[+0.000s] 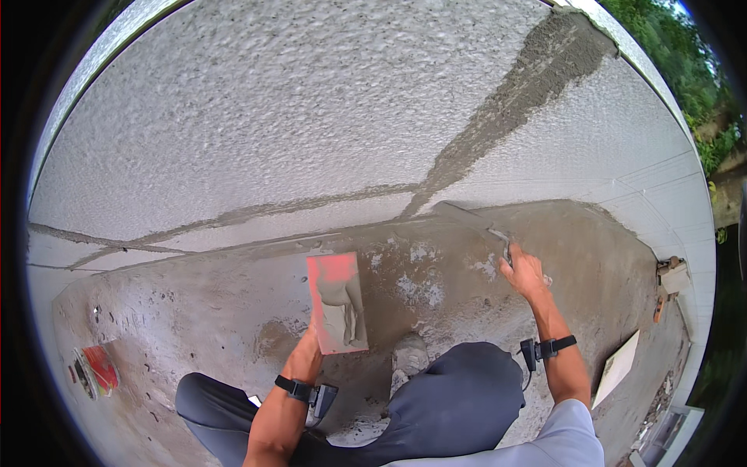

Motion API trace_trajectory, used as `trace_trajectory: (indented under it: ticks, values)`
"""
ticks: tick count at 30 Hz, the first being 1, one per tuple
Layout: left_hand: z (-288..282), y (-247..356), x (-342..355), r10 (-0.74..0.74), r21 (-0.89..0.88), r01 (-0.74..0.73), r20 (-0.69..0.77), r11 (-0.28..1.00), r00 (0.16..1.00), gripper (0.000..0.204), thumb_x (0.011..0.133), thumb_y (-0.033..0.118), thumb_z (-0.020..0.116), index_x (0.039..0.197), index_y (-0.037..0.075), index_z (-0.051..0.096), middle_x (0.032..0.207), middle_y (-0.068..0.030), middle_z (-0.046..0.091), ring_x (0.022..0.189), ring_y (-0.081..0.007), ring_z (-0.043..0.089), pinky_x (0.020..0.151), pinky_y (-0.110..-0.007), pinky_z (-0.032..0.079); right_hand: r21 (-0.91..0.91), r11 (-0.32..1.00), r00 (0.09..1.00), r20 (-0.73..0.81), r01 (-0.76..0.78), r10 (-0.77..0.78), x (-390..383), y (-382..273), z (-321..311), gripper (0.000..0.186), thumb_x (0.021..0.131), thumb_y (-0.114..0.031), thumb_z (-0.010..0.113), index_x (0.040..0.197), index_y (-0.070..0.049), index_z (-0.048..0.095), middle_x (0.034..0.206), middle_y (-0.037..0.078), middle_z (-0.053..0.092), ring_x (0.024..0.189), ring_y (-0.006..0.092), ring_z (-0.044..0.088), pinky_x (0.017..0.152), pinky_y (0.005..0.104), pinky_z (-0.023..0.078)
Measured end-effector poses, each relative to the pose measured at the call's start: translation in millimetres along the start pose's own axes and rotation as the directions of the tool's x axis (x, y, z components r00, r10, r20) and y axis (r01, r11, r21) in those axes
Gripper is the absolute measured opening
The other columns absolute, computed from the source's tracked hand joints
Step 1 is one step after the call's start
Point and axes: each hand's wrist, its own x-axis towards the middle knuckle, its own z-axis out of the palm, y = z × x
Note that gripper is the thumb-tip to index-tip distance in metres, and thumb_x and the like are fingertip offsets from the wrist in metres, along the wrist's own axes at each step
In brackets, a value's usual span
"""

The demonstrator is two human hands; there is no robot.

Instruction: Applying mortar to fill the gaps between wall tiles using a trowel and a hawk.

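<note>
Right hand (526, 272) grips trowel (465, 214); left hand (314, 327), fingers hidden, supports board (334, 268); mortar (498, 105) bands upper-right wall (257, 101), upper left uncoated.

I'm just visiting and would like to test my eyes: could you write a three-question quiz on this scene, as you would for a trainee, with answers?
1. What does the left hand hold?
A) a paint roller
B) a red board bearing grey paste
C) a garden hose

2. True or false: the right hand is empty.

3. Fill in: the red container lies toward the ____ side of the picture.

Key:
1. B
2. False; it has a trowel in its grip.
3. left
</note>
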Motion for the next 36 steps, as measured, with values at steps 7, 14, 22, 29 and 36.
trace_trajectory:
  ticks: [7,14,22,29,36]
  values:
    - [2,21,-55,0.033,0.137,-0.036,0.025,0.990,0.999,0.032,0.100,0.033,0.046,0.119,0.008,0.056,0.108,-0.0072,0.062,0.096,-0.0214,0.062,0.084,-0.036,0.052,0.771,0.624,0.974,-0.023,-0.126,0.225,-121,-69,69,0.033,0.092,-0.027,0.061,0.107,0.000,0.053,0.090,0.016,0.065,0.073,0.0305,0.066,0.066,0.0391,0.052]
    - [-1,46,-130,0.163,0.237,-0.166,0.030,0.957,0.986,0.033,0.101,0.032,0.046,0.120,0.007,0.056,0.110,-0.0074,0.062,0.098,-0.0217,0.062,0.085,-0.035,0.052,0.629,-0.644,0.864,0.493,-0.435,-0.103,-94,-140,134,0.017,0.097,-0.022,0.056,0.104,-0.007,0.053,0.081,0.004,0.058,0.059,0.0134,0.053,0.048,0.0272,0.042]
    - [9,57,-160,0.269,0.228,-0.261,-0.003,0.938,0.963,0.033,0.101,0.031,0.045,0.122,0.007,0.055,0.112,-0.0076,0.061,0.100,-0.0219,0.061,0.087,-0.035,0.051,0.261,-0.828,0.822,0.448,-0.496,-0.352,-39,-167,170,0.022,0.100,-0.031,0.048,0.102,-0.010,0.054,0.079,0.001,0.056,0.057,0.0123,0.049,0.046,0.0261,0.039]
    - [71,57,-221,0.263,0.221,-0.232,-0.125,0.947,0.957,0.033,0.101,0.030,0.045,0.123,0.006,0.054,0.114,-0.0078,0.060,0.102,-0.0222,0.060,0.089,-0.035,0.051,0.219,-0.842,0.828,0.417,-0.493,-0.376,-47,-167,73,0.025,0.101,-0.033,0.045,0.100,-0.009,0.054,0.079,0.003,0.056,0.056,0.0135,0.049,0.047,0.0289,0.040]
    - [207,86,-340,0.261,0.267,-0.179,-0.315,0.947,0.912,0.036,0.102,0.028,0.044,0.129,0.005,0.050,0.120,-0.0084,0.058,0.107,-0.0231,0.058,0.093,-0.035,0.049,0.230,-0.843,0.805,0.492,-0.487,-0.331,-67,-185,-76,0.023,0.099,-0.031,0.050,0.100,-0.009,0.054,0.079,0.004,0.057,0.055,0.0143,0.050,0.047,0.0298,0.040]
